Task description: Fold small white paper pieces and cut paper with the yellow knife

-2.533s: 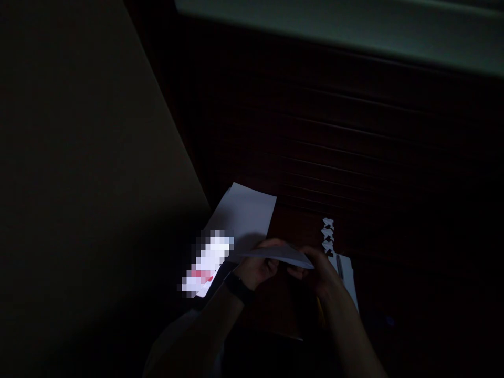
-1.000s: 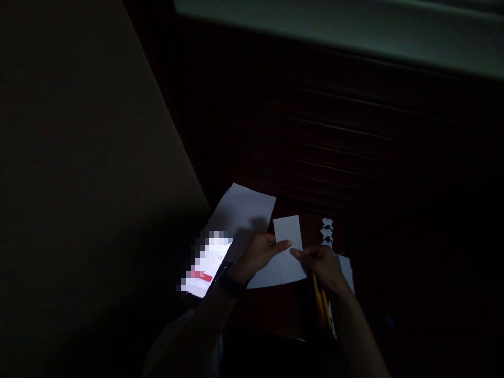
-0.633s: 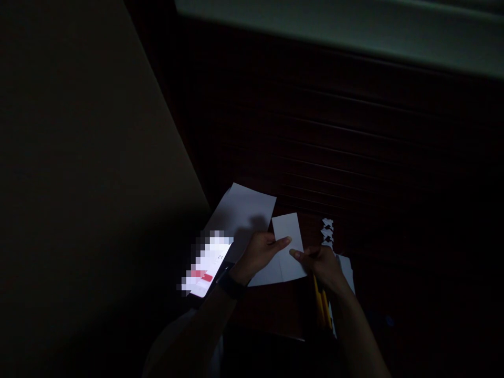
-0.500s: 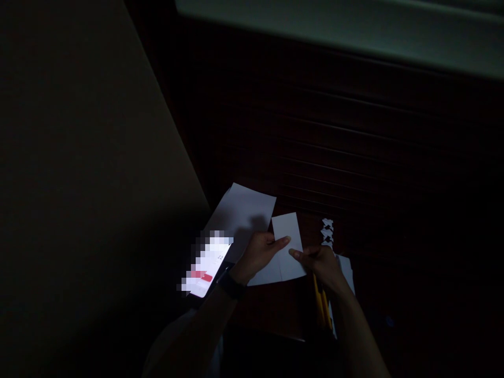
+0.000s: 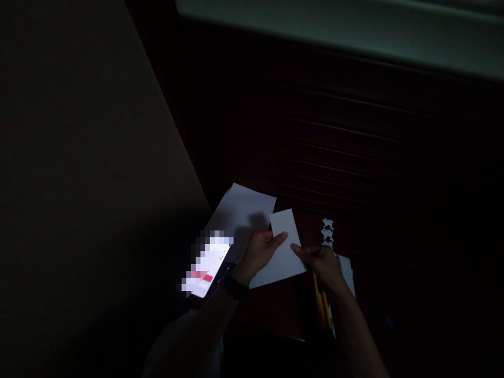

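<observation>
A white sheet of paper [image 5: 279, 265] is held between both hands, its narrow upper part standing out past the thumbs. My left hand [image 5: 260, 253], with a dark watch on the wrist, is closed on its left side, thumb flat on top. My right hand [image 5: 321, 261] pinches the right edge, thumb pointing at the other thumb. The fingers under the paper are hidden. Behind my left hand a larger white sheet [image 5: 240, 210] lies on the dark table [image 5: 268, 317], with a shadow across it.
A phone [image 5: 210, 268] with a bright, partly pixelated screen lies left of my left wrist. Beside my right hand are a yellow tool [image 5: 323, 307], probably a cutter, some white paper [image 5: 346, 270] and a strip of cut or folded paper pieces [image 5: 327, 231]. A pale wall [image 5: 98, 131] rises at left.
The held paper has shifted slightly up and left and turned a little. Both thumbs have slid up a bit on it. The phone, larger sheet and yellow tool have stayed put.
</observation>
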A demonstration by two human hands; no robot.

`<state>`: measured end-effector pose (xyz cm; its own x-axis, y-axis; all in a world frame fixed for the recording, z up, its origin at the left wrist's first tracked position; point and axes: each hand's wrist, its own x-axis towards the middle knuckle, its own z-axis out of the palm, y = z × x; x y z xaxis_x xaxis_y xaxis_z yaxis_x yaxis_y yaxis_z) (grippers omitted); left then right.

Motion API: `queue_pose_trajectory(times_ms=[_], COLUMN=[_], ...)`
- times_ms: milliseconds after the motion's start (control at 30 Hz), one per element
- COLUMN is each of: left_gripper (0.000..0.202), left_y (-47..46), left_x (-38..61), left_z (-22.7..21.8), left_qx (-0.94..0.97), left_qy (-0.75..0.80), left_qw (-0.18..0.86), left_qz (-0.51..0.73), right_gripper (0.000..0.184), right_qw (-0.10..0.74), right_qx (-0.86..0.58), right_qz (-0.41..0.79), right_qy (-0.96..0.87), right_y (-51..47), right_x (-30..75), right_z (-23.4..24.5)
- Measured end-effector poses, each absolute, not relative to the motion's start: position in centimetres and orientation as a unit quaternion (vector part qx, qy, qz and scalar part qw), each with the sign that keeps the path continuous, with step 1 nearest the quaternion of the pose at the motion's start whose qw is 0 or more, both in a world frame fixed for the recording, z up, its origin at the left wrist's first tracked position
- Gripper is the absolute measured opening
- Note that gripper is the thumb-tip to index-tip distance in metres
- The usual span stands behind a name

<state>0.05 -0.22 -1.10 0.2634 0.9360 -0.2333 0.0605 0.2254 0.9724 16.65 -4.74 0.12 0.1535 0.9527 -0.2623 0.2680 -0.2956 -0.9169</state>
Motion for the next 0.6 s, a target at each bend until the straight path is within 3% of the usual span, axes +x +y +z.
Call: queue_pose_trajectory(times_ms=[200,600], left_gripper=[0.04,0.033], left_y=[-0.7,-0.5], left_x=[-0.7,-1.1], left_z=[-0.5,0.5], left_qx=[0.521,0.415], left_qy=[0.452,0.474], left_qw=[0.656,0.718], left_qz=[0.305,0.297], right_gripper=[0.039,0.055], right_qw=[0.416,0.38], right_qx=[-0.617,-0.592], right_qz=[0.525,0.568], right_qy=[-0.414,-0.427], right_y=[-4.8,-4.9], right_x=[17.0,16.4], right_z=[-0.9,0.4])
